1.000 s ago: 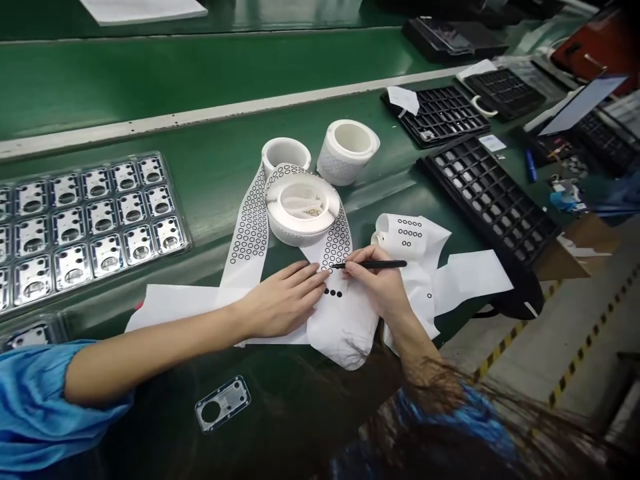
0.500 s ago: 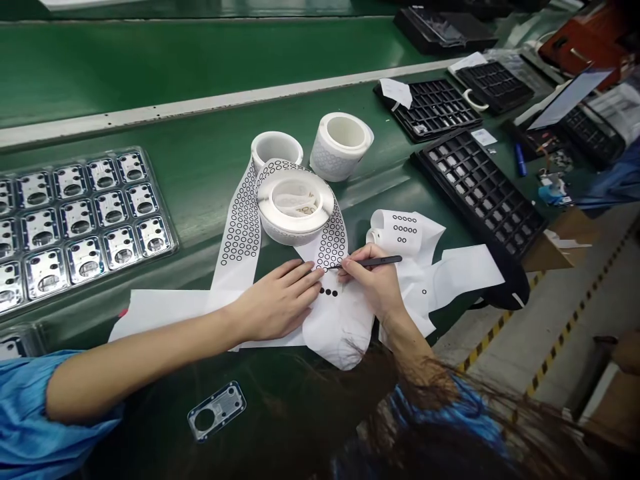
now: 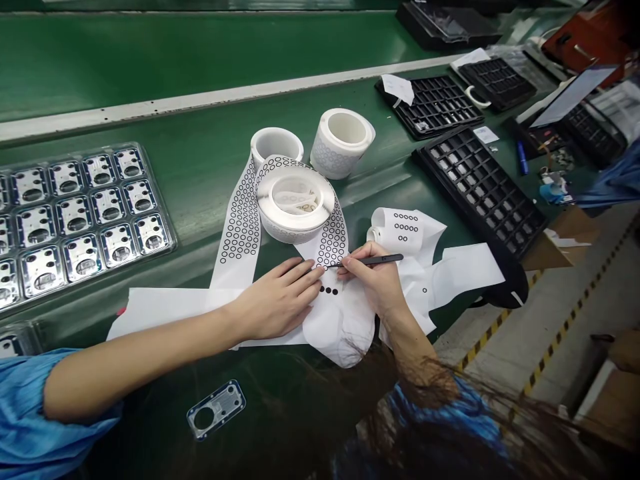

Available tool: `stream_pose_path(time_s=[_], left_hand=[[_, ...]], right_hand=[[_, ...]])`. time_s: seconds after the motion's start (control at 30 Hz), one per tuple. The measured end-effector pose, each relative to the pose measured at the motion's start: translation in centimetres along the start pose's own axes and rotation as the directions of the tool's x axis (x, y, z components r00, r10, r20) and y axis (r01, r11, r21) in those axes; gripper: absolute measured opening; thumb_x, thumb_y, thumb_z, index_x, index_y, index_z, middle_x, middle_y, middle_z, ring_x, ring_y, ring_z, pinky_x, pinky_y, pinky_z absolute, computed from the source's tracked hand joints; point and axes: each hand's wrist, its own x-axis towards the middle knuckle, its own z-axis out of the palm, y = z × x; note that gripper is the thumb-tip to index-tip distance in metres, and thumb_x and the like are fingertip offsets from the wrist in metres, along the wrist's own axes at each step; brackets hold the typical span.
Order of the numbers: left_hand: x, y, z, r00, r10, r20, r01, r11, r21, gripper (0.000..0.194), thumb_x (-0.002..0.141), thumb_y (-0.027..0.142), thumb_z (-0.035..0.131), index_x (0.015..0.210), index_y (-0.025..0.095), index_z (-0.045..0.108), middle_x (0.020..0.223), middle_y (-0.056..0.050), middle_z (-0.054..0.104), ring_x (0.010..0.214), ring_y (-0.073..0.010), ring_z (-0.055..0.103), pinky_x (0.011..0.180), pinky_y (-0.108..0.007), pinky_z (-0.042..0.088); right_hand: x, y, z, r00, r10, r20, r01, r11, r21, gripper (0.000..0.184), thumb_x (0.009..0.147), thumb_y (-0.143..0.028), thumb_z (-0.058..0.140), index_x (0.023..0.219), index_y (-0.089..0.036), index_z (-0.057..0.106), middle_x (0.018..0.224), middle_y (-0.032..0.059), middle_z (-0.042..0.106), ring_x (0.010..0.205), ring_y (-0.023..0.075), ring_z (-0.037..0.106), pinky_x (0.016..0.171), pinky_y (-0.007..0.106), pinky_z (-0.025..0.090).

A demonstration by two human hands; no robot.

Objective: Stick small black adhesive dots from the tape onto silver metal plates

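My left hand [image 3: 281, 299] lies flat on the white backing paper [image 3: 165, 310], its fingertips at the edge of a strip of black ring stickers [image 3: 333, 248]. My right hand [image 3: 374, 277] pinches dark tweezers [image 3: 383, 260], whose tips touch the lower end of that strip. Just below the tips, several solid black dots [image 3: 329, 291] show in a row on the white sheet. The strip runs under a white roll [image 3: 295, 203] standing behind my hands. A single metal plate [image 3: 217, 409] with a large round hole lies in front of my left forearm.
Two more rolls, one upright [image 3: 343, 143] and one behind the strip [image 3: 277, 145], stand farther back. A clear tray [image 3: 173, 233] of metal plates is at left. Black compartment trays [image 3: 480, 180] sit at right. Crumpled backing paper [image 3: 407, 230] lies beside my right hand.
The view has shifted very slightly. My hands, the tweezers and the sticker strip look the same as before.
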Motion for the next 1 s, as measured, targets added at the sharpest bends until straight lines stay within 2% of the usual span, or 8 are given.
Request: stream_pose_path(time_s=[0.13, 0.33, 0.57, 0.8, 1.0], left_hand=[[0.07, -0.06, -0.03, 0.999, 0.003, -0.032, -0.003, 1.0, 0.002, 0.037, 0.101, 0.03, 0.043, 0.125, 0.008, 0.061, 0.142, -0.013, 0.058, 0.131, -0.0304, 0.053, 0.112, -0.045, 0.039], [0.21, -0.04, -0.05, 1.0, 0.007, -0.029, -0.007, 1.0, 0.005, 0.035, 0.1, 0.03, 0.044, 0.122, 0.008, 0.062, 0.143, -0.013, 0.057, 0.131, -0.0301, 0.053, 0.113, -0.046, 0.039], [0.13, 0.03, 0.1, 1.0, 0.0, -0.013, 0.0, 1.0, 0.003, 0.037, 0.101, 0.031, 0.044, 0.126, 0.009, 0.061, 0.144, -0.012, 0.056, 0.133, -0.0299, 0.051, 0.113, -0.046, 0.039], [0.08, -0.04, 0.12, 1.0, 0.003, -0.016, -0.003, 1.0, 0.004, 0.036, 0.101, 0.031, 0.045, 0.125, 0.009, 0.061, 0.144, -0.013, 0.056, 0.132, -0.0303, 0.052, 0.114, -0.047, 0.038], [0.14, -0.06, 0.13, 1.0, 0.002, -0.028, -0.002, 1.0, 0.007, 0.036, 0.101, 0.031, 0.045, 0.123, 0.009, 0.061, 0.143, -0.012, 0.057, 0.131, -0.0307, 0.053, 0.113, -0.046, 0.04]], right_hand=[[-0.12, -0.16, 0.21, 1.0, 0.002, -0.019, -0.002, 1.0, -0.001, 0.032, 0.071, -0.031, 0.084, 0.07, -0.018, 0.054, 0.064, -0.0039, 0.068, 0.054, 0.0131, 0.071, 0.054, 0.019, 0.059], [-0.18, 0.14, 0.09, 0.999, -0.007, 0.032, 0.006, 1.0, 0.018, 0.031, 0.073, -0.033, 0.083, 0.072, -0.018, 0.057, 0.07, -0.0034, 0.069, 0.059, 0.0134, 0.072, 0.058, 0.021, 0.061], [-0.11, 0.0, 0.09, 0.999, -0.015, -0.039, 0.015, 1.0, -0.008, 0.028, 0.072, -0.028, 0.082, 0.069, -0.019, 0.056, 0.065, -0.0035, 0.068, 0.054, 0.0126, 0.069, 0.054, 0.02, 0.059], [-0.07, 0.04, 0.14, 0.999, -0.002, 0.032, 0.003, 1.0, -0.012, 0.032, 0.072, -0.033, 0.084, 0.071, -0.018, 0.055, 0.068, -0.0034, 0.069, 0.057, 0.0134, 0.071, 0.057, 0.022, 0.061], [-0.06, -0.03, 0.03, 1.0, 0.002, 0.014, -0.002, 1.0, 0.006, 0.028, 0.072, -0.031, 0.083, 0.07, -0.019, 0.057, 0.065, -0.0033, 0.068, 0.055, 0.0125, 0.07, 0.056, 0.02, 0.059]])
